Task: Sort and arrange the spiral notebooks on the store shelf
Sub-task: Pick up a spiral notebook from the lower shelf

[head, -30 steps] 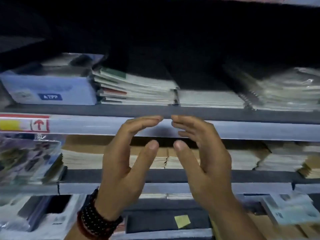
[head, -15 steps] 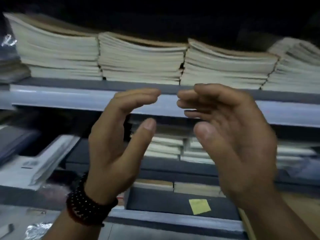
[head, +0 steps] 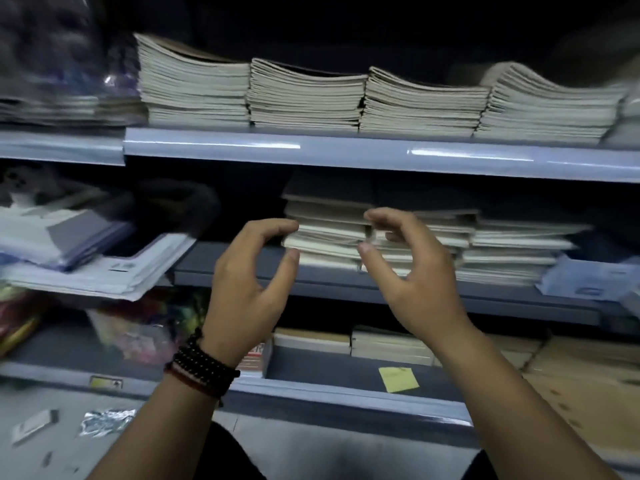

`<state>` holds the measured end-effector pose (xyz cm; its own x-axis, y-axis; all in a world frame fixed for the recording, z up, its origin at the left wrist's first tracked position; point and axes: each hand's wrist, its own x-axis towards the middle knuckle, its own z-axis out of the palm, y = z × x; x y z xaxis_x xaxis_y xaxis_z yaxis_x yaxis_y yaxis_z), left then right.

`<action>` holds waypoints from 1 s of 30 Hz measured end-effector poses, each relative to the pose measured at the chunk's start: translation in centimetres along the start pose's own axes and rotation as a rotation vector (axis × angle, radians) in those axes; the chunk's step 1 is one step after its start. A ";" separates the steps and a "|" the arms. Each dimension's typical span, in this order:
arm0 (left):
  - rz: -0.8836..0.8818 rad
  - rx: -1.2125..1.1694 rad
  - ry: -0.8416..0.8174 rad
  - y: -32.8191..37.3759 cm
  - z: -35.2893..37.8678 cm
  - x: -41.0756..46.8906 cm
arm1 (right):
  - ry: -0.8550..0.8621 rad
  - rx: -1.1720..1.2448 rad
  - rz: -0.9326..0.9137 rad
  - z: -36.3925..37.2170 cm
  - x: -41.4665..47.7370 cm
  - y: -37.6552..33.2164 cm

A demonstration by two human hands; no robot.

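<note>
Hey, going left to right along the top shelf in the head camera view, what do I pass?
Blurred plastic-wrapped bundle → first notebook stack → second notebook stack → third notebook stack → fourth notebook stack. Whatever sits past that at the right edge is too blurred to name.

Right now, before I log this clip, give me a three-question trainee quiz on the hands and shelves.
1. True or false: the left hand grips a notebook.
2. How many cream stacks sit side by side on the top shelf?
3. The sticky note lies: A) on the top shelf, B) on the lowest shelf, C) on the floor.
Key: 1 false, it holds nothing; 2 four; 3 B.
</note>
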<state>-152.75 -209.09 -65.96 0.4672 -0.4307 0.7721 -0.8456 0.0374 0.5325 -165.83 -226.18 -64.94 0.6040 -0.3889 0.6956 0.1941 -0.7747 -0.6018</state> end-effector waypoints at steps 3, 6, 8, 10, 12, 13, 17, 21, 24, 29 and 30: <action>0.003 0.124 -0.080 -2.8 0.1 1.6 | -0.106 -0.221 -0.016 0.6 1.2 2.8; 0.042 0.264 -0.169 -6.8 1.3 4.3 | -0.159 -0.371 -0.037 1.8 3.4 6.1; 0.104 0.350 -0.189 -9.3 2.4 6.5 | -0.151 -0.411 -0.056 2.7 5.3 7.8; 0.131 0.430 -0.177 -11.5 3.7 8.6 | -0.107 -0.503 -0.109 3.8 7.5 9.2; 0.133 0.542 -0.168 -13.4 5.0 10.5 | -0.076 -0.642 -0.118 4.8 9.6 10.1; 0.106 0.605 -0.192 -13.9 5.6 11.3 | -0.094 -0.717 -0.089 5.1 10.4 10.1; -0.125 0.721 -0.355 -16.0 7.2 13.7 | -0.375 -0.843 0.169 6.2 13.3 10.1; 0.019 0.566 -0.208 -17.3 7.2 13.5 | -0.340 -0.803 0.212 6.7 13.6 11.7; 0.057 0.412 -0.059 -18.0 7.0 11.6 | -0.166 -0.783 -0.030 7.0 11.6 12.6; -0.702 -0.718 0.236 -16.6 5.7 10.2 | -0.066 -0.730 -0.193 7.3 8.8 13.4; -0.819 -0.820 0.206 -16.4 5.5 10.4 | -0.080 -0.714 -0.193 7.2 8.3 13.1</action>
<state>-135.45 -219.09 -68.58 0.8901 -0.4451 0.0977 0.1104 0.4186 0.9014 -152.73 -235.95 -69.89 0.6700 -0.1966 0.7159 -0.2304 -0.9717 -0.0512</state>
